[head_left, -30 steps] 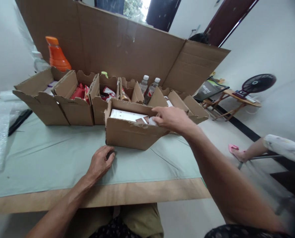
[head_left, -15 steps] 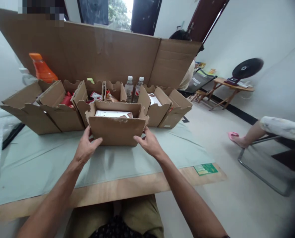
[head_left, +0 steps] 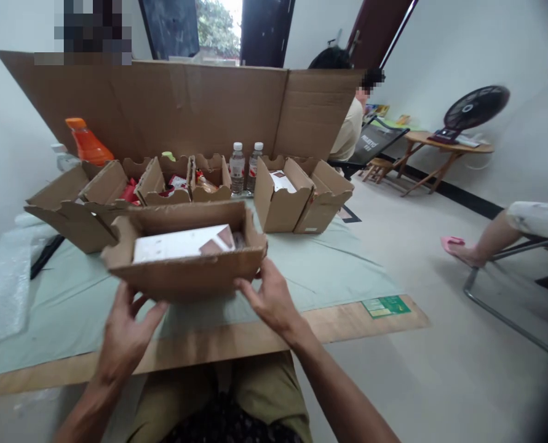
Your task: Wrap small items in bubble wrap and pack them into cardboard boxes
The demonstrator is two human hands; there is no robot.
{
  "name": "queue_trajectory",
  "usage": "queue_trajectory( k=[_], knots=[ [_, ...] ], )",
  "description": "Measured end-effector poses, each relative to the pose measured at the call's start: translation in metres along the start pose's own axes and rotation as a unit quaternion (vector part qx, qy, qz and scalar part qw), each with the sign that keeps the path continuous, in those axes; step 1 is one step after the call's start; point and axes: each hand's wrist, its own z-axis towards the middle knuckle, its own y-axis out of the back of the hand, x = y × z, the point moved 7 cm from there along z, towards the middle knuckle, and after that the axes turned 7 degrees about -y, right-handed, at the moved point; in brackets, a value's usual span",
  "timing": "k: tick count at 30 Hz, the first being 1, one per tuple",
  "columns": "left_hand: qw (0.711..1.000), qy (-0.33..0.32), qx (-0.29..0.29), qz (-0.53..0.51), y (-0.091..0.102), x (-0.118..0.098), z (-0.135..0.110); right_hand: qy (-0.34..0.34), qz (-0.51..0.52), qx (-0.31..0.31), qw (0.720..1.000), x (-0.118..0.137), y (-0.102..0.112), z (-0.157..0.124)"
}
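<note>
Both hands hold an open cardboard box lifted off the green table mat, close to me. My left hand grips its lower left side from beneath, fingers curled. My right hand grips its lower right corner. Inside the box lies a flat white package with a brown corner.
A row of open cardboard boxes with packets stands behind, with two water bottles and an orange bottle. A tall cardboard sheet backs them. Bubble wrap lies left. Other people sit at the right; a fan stands on a small table.
Both hands took hold of the front box and pulled it up and toward me, off the mat. Earlier the right hand was reaching into it and the left rested on the mat.
</note>
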Motion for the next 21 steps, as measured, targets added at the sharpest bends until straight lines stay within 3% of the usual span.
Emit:
queue_trajectory(
  k=[1,3,5,6,7,9,11,13,16,21],
  knots=[
    [1.0,-0.021,0.002,-0.012,-0.017,-0.015,0.009,-0.017,0.005,-0.018,1.0,-0.004,0.011,0.006],
    [0.995,-0.06,0.061,-0.05,-0.059,-0.04,0.014,-0.057,-0.006,-0.074,0.996,-0.017,0.042,0.004],
    [0.986,-0.083,0.123,-0.07,-0.09,-0.053,0.002,-0.08,-0.048,-0.135,0.986,-0.028,0.074,-0.017],
    [0.984,-0.083,0.141,-0.069,-0.097,-0.053,-0.008,-0.083,-0.072,-0.159,0.981,-0.03,0.085,-0.03],
    [0.984,-0.077,0.147,-0.063,-0.096,-0.05,-0.017,-0.077,-0.087,-0.173,0.978,-0.031,0.089,-0.043],
    [0.99,-0.06,0.123,-0.039,-0.079,-0.037,-0.026,-0.052,-0.092,-0.16,0.981,-0.027,0.078,-0.06],
    [0.995,-0.056,0.076,-0.018,-0.054,-0.025,-0.019,-0.016,-0.073,-0.122,0.99,-0.018,0.052,-0.06],
    [0.997,-0.065,0.047,-0.017,-0.043,-0.018,-0.001,0.007,-0.058,-0.104,0.993,-0.011,0.032,-0.051],
    [0.994,-0.076,0.058,-0.052,-0.063,-0.017,0.029,-0.007,-0.048,-0.109,0.993,-0.023,0.03,-0.04],
    [0.984,-0.078,0.143,-0.067,-0.125,-0.014,0.043,-0.081,0.032,-0.075,0.993,-0.101,0.069,-0.045]
  ],
)
